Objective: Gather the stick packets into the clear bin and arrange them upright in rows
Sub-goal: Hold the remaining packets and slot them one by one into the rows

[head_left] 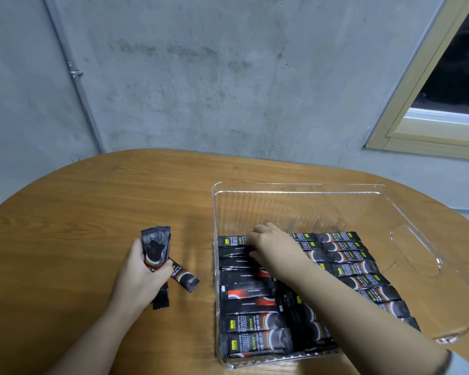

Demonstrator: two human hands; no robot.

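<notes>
The fingers (251, 240) of the right hand (271, 246) are bent down into the far left part of the clear bin (295, 188), their tips on the black stick packets (255, 296) there; whether they pinch one or only press on it cannot be told, since the back of the hand covers the tips; the right forearm crosses the bin from its near right corner. The fingers (163, 266) of the left hand (142, 274) are curled round a small bundle of packets (156, 243), whose ends stick out past the hand on both the far and the near side; this hand is over the tabletop (92, 212), left of the bin and apart from it; one loose packet (184, 277) lies flat on the wood just right of the left hand, slanting away from its thumb. Inside the bin the packets form rows running from near to far: a left row, a middle row mostly hidden under the forearm, and a right row; they overlap one another like shingles, printed faces up. The bin stands on the right half of the wooden tabletop, with an oval handle cut-out (414, 250) in its right wall; behind the tabletop is a grey concrete wall (201, 77), and a window frame (406, 104) at the upper right.
</notes>
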